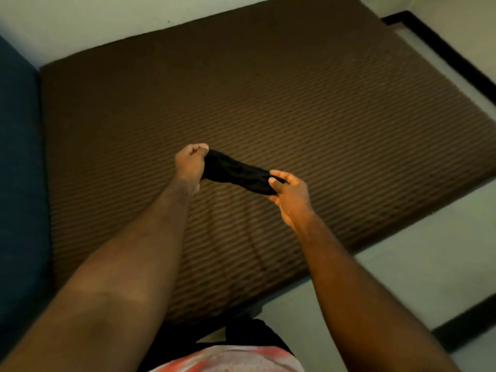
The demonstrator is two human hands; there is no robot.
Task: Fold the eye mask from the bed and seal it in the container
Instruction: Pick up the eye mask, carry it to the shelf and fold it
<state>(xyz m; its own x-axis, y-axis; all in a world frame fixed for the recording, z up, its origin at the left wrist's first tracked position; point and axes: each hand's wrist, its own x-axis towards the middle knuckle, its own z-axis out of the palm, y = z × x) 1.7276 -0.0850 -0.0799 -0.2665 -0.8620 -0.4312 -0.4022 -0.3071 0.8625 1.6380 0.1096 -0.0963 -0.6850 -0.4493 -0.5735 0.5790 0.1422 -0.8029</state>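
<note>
While stretched between both hands above the brown ribbed bed (295,103), black eye mask (237,171) held in the air, not touching the cover. Left hand (190,163) closed on one end, fingers (200,148) curled tight. Right hand (291,196) pinching the other end, thumb on top. Blue headboard (18,170) at the left side; pale floor (416,264) at the right.

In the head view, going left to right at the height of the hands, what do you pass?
Blue surface → brown ribbed bed → left hand → black eye mask stretched between both hands → right hand → more bed → pale floor.
</note>
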